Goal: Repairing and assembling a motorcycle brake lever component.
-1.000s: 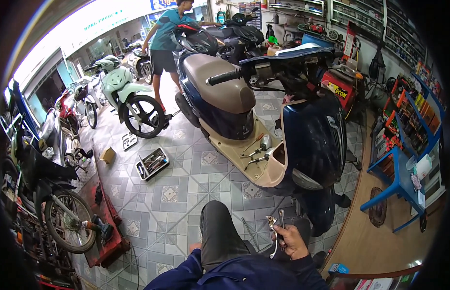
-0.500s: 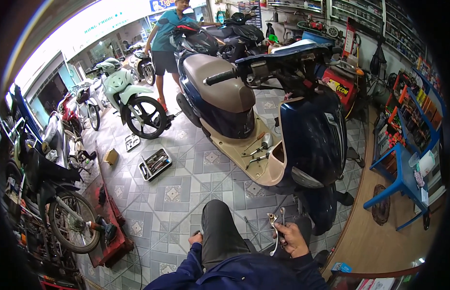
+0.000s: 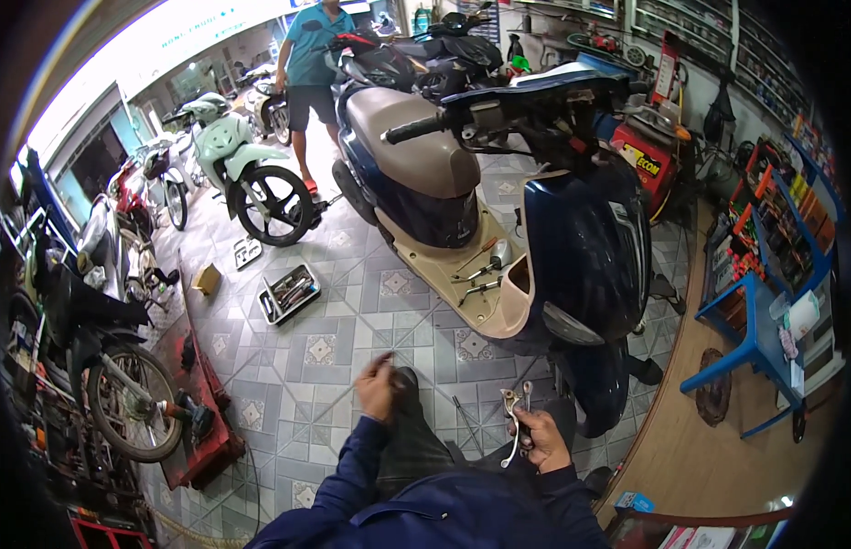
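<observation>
My right hand (image 3: 546,441) is closed round a silver brake lever (image 3: 514,430), its curved blade hanging down and its pivot end up. A second slim metal piece with a ringed end (image 3: 528,392) rises beside it in the same grip; its kind is unclear. My left hand (image 3: 377,392) is raised over my left knee, fingers stretched forward, somewhat blurred, with nothing visible in it. In front of me stands a dark blue scooter (image 3: 585,261) with its handlebar cover parted. On its beige footboard (image 3: 434,259) lie a screwdriver (image 3: 478,256) and several metal parts (image 3: 485,285).
An open tool tray (image 3: 291,294) and a small cardboard box (image 3: 206,279) are on the tiled floor. At left, a wheel (image 3: 137,403) stands by a red metal stand (image 3: 201,448). A blue plastic table (image 3: 750,339) is at right. Another person (image 3: 313,73) stands behind the scooter.
My left hand has come up and forward from beside my left thigh to above the knee. The right hand still grips the lever. My view has shifted slightly.
</observation>
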`<state>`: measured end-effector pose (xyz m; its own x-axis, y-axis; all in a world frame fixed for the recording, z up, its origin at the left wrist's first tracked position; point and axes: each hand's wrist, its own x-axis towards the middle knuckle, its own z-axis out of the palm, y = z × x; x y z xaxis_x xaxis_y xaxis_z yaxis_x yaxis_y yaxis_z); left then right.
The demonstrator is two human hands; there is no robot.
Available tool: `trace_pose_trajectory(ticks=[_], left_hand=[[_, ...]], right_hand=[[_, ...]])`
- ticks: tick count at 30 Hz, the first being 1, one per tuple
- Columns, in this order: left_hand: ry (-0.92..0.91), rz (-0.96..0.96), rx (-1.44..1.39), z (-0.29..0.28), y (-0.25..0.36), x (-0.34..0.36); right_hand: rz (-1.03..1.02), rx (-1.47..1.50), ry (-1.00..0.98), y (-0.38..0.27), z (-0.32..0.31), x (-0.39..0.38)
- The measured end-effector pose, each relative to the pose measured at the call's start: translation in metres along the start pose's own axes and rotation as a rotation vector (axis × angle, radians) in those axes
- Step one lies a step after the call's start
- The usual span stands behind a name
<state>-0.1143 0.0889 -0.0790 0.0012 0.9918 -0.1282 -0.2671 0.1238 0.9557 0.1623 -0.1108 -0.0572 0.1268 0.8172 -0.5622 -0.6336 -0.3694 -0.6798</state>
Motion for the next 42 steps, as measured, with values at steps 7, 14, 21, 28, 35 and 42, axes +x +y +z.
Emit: trace_pose_trajectory(ticks=[7,14,21,28,35,42], left_hand=[[-0.473,-0.571,0.187,0.049,-0.126,-0.047],[-0.677,-0.461,0.688,0.055,-0.155,-0.046],[-0.580,-0.432,0.579,0.056,-0.143,-0.048],[-0.484,-0.534,0.482,0.050,-0.143,-0.046],[-0.500,-0.611,0.430,0.055,-0.137,-0.043],[-0.395,-0.577,0.434,0.061,-0.128,-0.046]], right_hand=[[0.078,0.210,0.071,0.061,-0.066,0.054],[0.116,0.205,0.028,0.061,-0.061,0.053],[0.081,0.155,0.074,0.062,-0.059,0.054],[0.087,0.167,0.085,0.063,-0.053,0.051],[0.095,0.171,0.079,0.060,-0.055,0.055],[0.095,0.118,0.086,0.054,-0.047,0.053]])
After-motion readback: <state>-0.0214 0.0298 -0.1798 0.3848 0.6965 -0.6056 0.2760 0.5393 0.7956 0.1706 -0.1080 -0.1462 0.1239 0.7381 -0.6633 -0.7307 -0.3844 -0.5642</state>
